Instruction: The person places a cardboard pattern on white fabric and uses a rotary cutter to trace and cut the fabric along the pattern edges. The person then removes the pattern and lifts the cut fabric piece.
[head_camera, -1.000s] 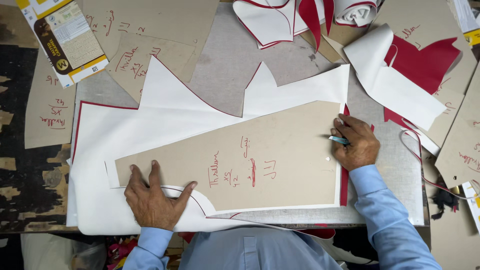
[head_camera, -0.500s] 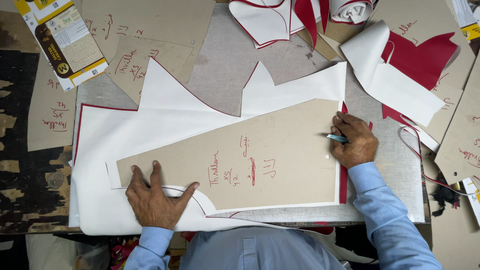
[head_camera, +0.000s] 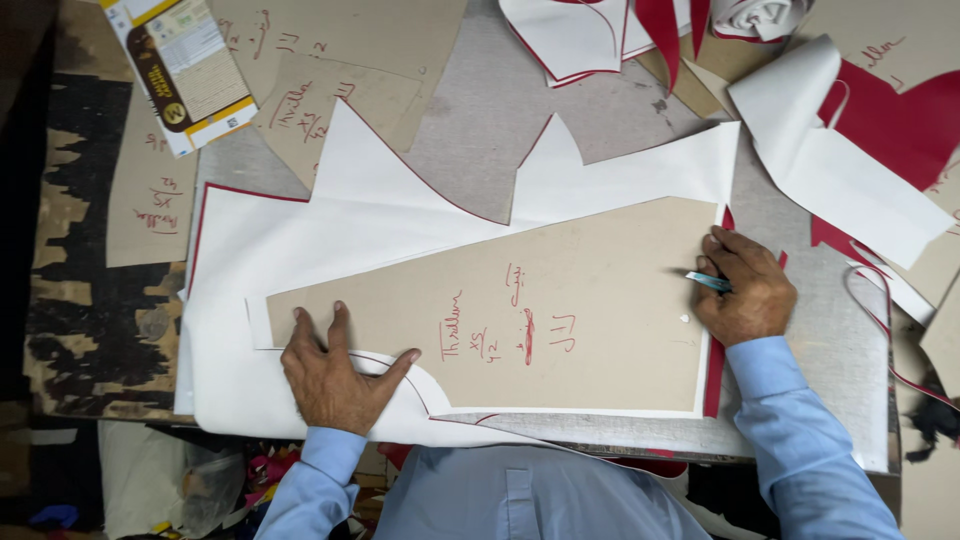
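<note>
A tan cardboard pattern piece (head_camera: 600, 290) with red handwriting lies flat on a white sheet (head_camera: 380, 230) with a red underside. My left hand (head_camera: 335, 375) presses down on the pattern's left end, fingers spread. At the pattern's right edge, my right hand (head_camera: 745, 290) grips a small teal marking tool (head_camera: 708, 282), its tip pointing left onto the cardboard. Both sleeves are light blue.
More tan pattern pieces (head_camera: 320, 110) with red writing lie at the upper left, beside a printed box (head_camera: 180, 65). White and red cut pieces (head_camera: 860, 150) are piled at the upper right. The grey table top (head_camera: 830, 350) ends at the near edge by my body.
My right hand with the tool has shifted slightly down along the pattern's right edge. The left hand stays pressed in place.
</note>
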